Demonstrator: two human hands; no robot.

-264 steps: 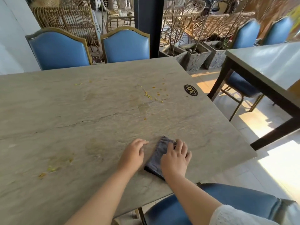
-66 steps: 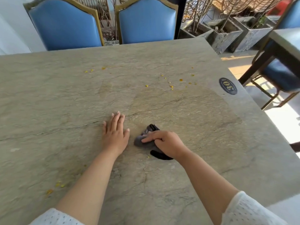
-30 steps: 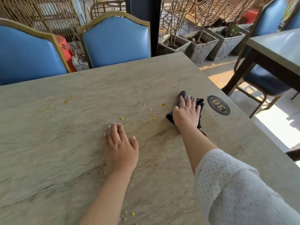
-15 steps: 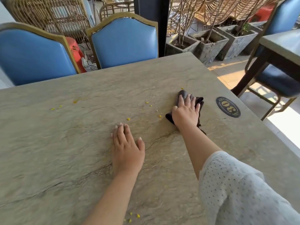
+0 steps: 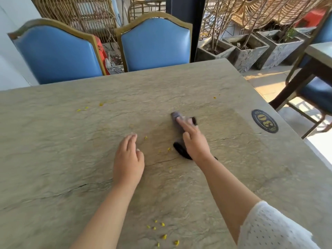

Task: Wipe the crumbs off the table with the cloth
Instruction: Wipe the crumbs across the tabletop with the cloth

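Observation:
A crumpled dark grey cloth (image 5: 177, 121) lies on the stone-look table (image 5: 53, 150), mid-right, blurred by motion. My right hand (image 5: 194, 141) presses down on it, fingers stretched over it. My left hand (image 5: 128, 161) rests flat on the table to the cloth's left and holds nothing. Yellow crumbs are scattered about: a few (image 5: 168, 149) between my hands, a cluster (image 5: 161, 229) near the front edge, some (image 5: 86, 107) at the far left, two (image 5: 214, 97) beyond the cloth.
A round black number plate marked 30 (image 5: 265, 121) is fixed near the table's right edge. Two blue chairs (image 5: 154, 44) stand at the far side. Stone planters (image 5: 248, 49) and another table (image 5: 319, 53) with a chair are on the right.
My right hand has dragged the cloth back toward me and to the left, away from the number plate. Crumbs have moved with it toward my left hand, which stayed flat.

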